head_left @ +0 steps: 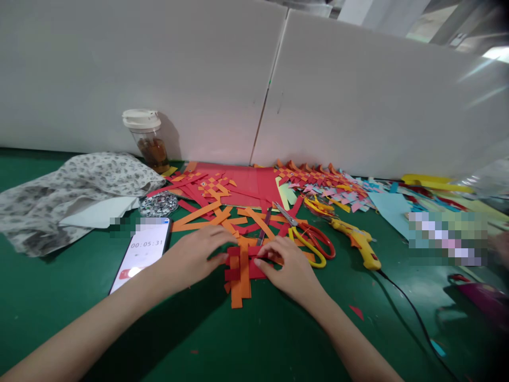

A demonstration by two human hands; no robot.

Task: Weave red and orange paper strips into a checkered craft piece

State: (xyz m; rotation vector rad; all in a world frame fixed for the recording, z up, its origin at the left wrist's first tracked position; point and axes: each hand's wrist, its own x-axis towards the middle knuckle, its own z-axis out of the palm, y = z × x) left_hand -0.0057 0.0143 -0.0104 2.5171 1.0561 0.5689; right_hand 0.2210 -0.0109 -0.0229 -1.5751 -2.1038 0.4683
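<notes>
A small weave of orange and red paper strips (244,271) lies on the green table between my hands. My left hand (199,254) is curled at its left edge, the thumb on the red end and the fingers reaching over the far side. On the right, my right hand (288,265) pinches a red paper strip (258,270) between thumb and bent forefinger. The fingers partly hide the far side of the weave. Just beyond lie loose orange strips (199,215), and scissors (314,241) with red and yellow handles rest beside my right hand.
A phone (145,246) showing a timer lies left, near a patterned cloth (75,185) and a lidded cup (149,143). To the right are a yellow glue gun (358,241) with a black cord and light blue paper (392,209). Woven orange-red pieces (306,175) line the wall.
</notes>
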